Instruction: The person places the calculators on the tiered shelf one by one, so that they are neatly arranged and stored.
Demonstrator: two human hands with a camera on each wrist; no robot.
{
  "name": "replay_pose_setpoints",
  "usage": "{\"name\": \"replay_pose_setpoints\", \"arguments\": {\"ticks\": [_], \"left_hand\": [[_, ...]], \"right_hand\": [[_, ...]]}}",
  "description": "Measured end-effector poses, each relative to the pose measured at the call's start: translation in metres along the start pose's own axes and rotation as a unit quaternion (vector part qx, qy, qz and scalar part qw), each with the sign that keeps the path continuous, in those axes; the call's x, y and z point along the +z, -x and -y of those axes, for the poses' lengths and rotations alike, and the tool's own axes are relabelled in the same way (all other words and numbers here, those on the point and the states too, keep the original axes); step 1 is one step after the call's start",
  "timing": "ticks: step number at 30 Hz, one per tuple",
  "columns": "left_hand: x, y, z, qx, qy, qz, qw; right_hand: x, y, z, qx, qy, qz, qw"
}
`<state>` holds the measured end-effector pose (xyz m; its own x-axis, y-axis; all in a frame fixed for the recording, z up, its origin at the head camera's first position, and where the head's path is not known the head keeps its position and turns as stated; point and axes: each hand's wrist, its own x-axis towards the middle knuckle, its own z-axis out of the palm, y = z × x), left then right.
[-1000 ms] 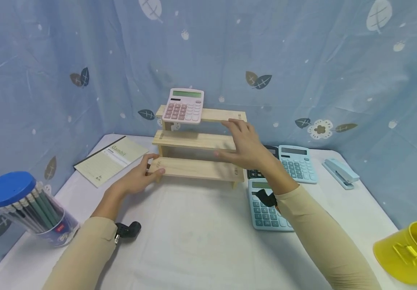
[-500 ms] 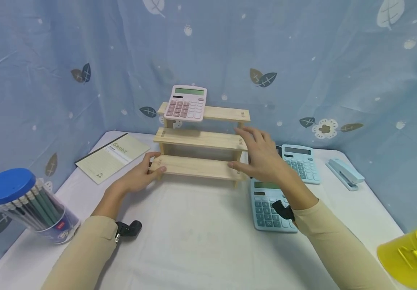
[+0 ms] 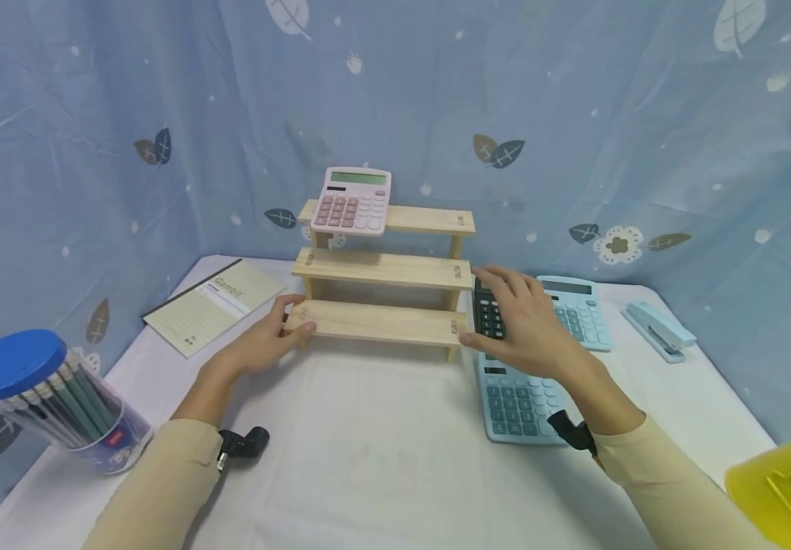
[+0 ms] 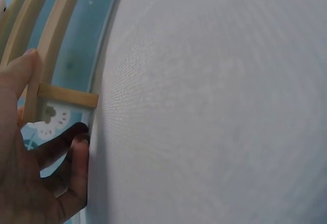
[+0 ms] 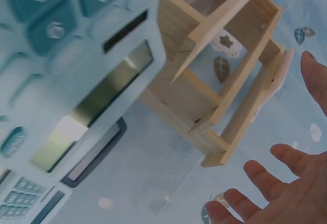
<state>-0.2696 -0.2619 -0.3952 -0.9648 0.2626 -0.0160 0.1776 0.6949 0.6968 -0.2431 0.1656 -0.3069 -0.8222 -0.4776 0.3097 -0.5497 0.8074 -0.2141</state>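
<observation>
Calculators [image 3: 350, 200], 11 o'clock: 1
Calculators [image 3: 488, 317] [image 3: 581, 321] [image 3: 522, 405], 3–4 o'clock: 3
Stand [image 3: 382, 267]: 1
Boards [image 3: 378, 321]: 3
Notebook [image 3: 213, 307]: 1
Stapler [image 3: 658, 330]: 1
Tub [image 3: 110, 451]: 1
Bucket [image 3: 763, 496]: 1

The rack [image 3: 382, 267] is tan, 1 calculator [image 3: 352, 200] pink, the curtain [image 3: 402, 99] blue (leaf-and-flower print).

The yellow bucket [image 3: 780, 485] is cut off; black calculator [image 3: 489, 315] partly hidden.

Rack [image 3: 382, 267] left of three calculators [image 3: 515, 409]
</observation>
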Motion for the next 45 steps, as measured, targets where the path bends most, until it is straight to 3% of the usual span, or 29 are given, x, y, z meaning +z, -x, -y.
{"name": "replay_pose_setpoints", "arguments": {"ticks": [19, 31, 39, 45], "left_hand": [[-0.004, -0.004, 0.0, 0.0, 0.006, 0.011, 0.9999], [-0.001, -0.002, -0.002, -0.008, 0.011, 0.01, 0.9999], [0.004, -0.001, -0.002, -0.003, 0.015, 0.007, 0.9999], [0.0, 0.0, -0.004, -0.004, 0.012, 0.007, 0.9999]], "right_hand": [[0.009, 0.051, -0.025, 0.053, -0.037, 0.038, 0.997], [0.013, 0.064, -0.035, 0.076, -0.065, 0.067, 0.993], [0.018, 0.07, -0.038, 0.116, -0.064, 0.091, 0.987], [0.028, 0.067, -0.033, 0.142, -0.066, 0.121, 0.98]]}}
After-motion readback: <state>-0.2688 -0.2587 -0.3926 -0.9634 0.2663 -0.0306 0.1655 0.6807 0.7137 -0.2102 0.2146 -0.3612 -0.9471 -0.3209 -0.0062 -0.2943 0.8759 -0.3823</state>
